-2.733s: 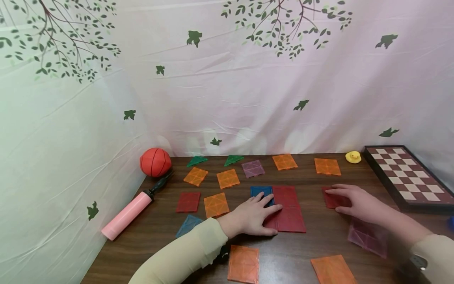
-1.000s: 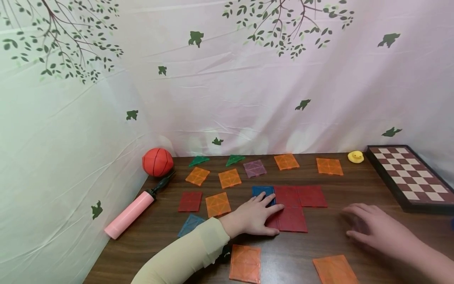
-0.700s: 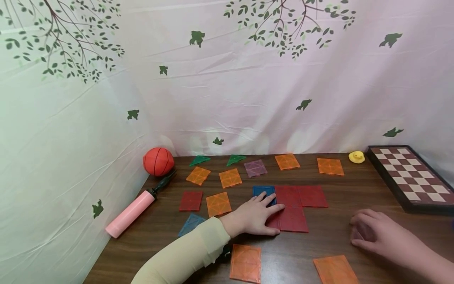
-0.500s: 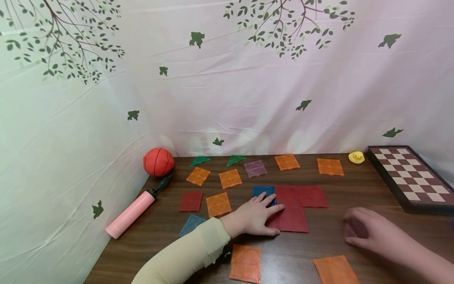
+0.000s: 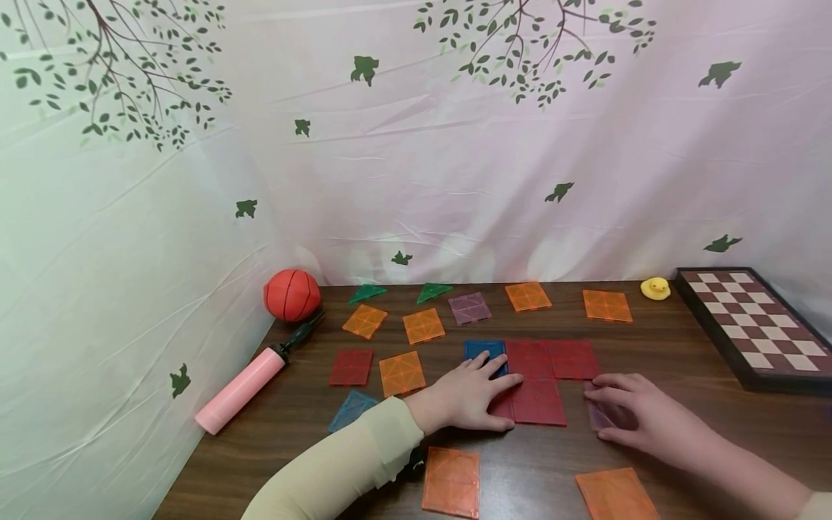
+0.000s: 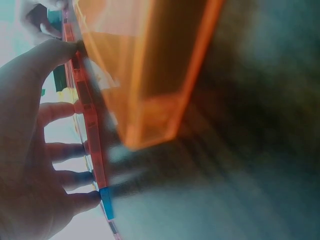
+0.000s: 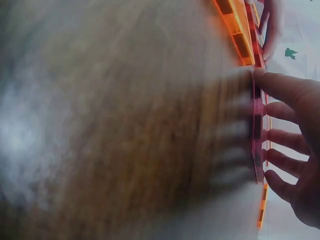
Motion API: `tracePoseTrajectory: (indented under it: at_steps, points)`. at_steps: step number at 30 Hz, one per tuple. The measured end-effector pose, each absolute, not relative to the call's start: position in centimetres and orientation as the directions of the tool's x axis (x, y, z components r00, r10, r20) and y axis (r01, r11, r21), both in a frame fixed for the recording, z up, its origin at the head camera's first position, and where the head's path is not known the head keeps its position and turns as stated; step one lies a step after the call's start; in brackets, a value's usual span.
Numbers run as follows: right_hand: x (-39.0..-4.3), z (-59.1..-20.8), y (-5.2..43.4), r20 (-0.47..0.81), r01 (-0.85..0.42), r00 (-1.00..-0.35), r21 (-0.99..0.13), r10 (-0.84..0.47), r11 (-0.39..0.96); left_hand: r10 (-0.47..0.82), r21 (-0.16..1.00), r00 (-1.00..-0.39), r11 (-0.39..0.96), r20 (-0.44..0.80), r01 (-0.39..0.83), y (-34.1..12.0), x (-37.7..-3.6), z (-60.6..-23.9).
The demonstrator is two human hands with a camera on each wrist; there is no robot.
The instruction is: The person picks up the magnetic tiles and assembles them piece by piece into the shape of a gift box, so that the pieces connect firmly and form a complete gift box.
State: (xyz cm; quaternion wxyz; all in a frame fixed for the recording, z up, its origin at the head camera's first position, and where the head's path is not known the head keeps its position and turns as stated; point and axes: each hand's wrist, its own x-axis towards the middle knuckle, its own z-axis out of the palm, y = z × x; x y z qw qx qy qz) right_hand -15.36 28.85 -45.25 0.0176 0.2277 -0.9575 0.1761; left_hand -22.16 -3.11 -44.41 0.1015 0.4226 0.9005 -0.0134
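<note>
A purple tile point(image 5: 601, 415) lies flat on the tabletop point(image 5: 656, 347), just right of the joined red tiles point(image 5: 539, 375), mostly covered by the right hand point(image 5: 633, 415). That hand's fingers are spread and laid flat over the tile, apparently so it can be slid rather than lifted. The left hand point(image 5: 464, 397) is pressed flat, fingers straight, across the blue tile point(image 5: 481, 351) and the red cluster, probably to keep the assembly from shifting. Orange tiles point(image 5: 450, 482) lie near both wrists.
</note>
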Motion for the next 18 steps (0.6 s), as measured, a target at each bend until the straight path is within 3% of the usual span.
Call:
tracePoseTrajectory:
  at_steps: [8, 18]
  points:
    - [-15.5, -45.6, 28.7, 0.171, -0.529, -0.849, -0.266, -0.501, 0.806, 0.756, 0.063, -0.624, 0.645, -0.198, 0.761, -3.1, -22.3, -44.6]
    - [-16.0, -45.4, 27.6, 0.128, -0.564, -0.824, -0.275, -0.552, 0.778, 0.757, 0.057, -0.622, 0.643, -0.197, 0.764, -3.1, -22.2, -44.4]
